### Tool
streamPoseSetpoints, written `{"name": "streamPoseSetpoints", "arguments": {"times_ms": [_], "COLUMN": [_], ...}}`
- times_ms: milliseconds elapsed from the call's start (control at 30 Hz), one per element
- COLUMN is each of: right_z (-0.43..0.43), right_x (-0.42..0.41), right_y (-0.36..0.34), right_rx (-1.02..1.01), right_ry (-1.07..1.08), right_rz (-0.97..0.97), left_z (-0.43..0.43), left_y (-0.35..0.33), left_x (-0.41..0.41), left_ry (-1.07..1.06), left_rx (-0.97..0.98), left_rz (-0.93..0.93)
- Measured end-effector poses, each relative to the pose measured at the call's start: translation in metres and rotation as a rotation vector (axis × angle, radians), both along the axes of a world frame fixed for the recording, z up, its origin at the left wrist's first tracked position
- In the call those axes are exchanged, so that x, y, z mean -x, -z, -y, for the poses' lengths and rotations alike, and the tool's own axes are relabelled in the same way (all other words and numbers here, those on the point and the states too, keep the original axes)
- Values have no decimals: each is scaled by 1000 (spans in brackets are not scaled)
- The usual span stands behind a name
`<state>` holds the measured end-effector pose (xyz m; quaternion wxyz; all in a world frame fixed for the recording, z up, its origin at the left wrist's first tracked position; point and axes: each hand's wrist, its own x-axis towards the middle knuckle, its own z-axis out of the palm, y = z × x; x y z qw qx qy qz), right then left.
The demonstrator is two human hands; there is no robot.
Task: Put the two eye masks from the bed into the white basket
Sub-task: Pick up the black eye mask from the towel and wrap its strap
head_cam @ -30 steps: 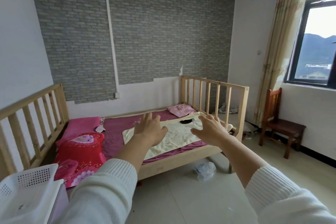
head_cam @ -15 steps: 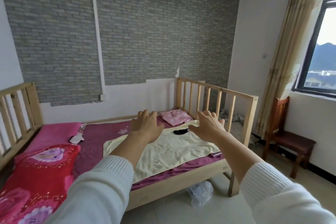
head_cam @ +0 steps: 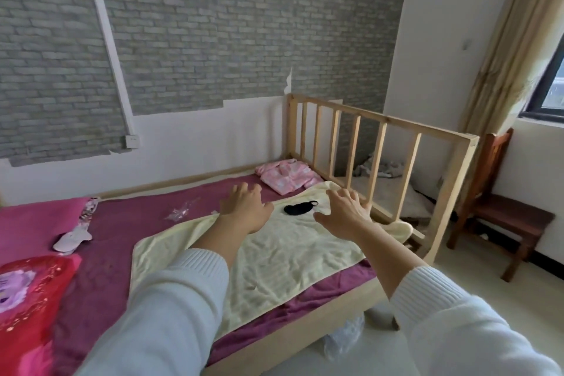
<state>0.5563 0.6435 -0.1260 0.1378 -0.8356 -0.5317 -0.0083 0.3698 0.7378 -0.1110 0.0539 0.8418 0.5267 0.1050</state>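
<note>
A black eye mask [head_cam: 299, 208] lies on a pale yellow towel [head_cam: 274, 256] on the bed, between my two outstretched hands. My left hand [head_cam: 245, 207] hovers just left of it, fingers spread, holding nothing. My right hand [head_cam: 345, 214] hovers just right of it, also spread and empty. A white eye mask [head_cam: 72, 239] with a patterned strap lies far left on the purple sheet, beside the pink pillow. The white basket is out of view.
The wooden bed has a slatted footboard [head_cam: 381, 149] at the right. Pink folded clothes [head_cam: 287, 177] lie in the far corner. A red quilt [head_cam: 27, 299] covers the near left. A wooden chair [head_cam: 503, 210] stands right. A plastic bag [head_cam: 345, 336] lies on the floor.
I have moved closer to the bed and the view has turned right and down. The white basket has left the view. Both hands now flank the black eye mask.
</note>
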Motion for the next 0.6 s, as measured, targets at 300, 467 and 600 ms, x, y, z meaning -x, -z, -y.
{"name": "streamPoseSetpoints", "arguments": {"times_ms": [300, 467, 600], "right_z": [-163, -252, -330], "right_x": [-100, -177, -248], "right_y": [42, 92, 130], "right_rx": [54, 140, 220], "right_ry": [58, 46, 9], "right_rz": [-46, -99, -117], "left_z": [-182, -270, -341], "left_y": [46, 98, 140], "left_x": [-98, -173, -237], "left_ry": [33, 31, -20], "left_rx": [105, 177, 247], "left_rz": [-53, -64, -27]}}
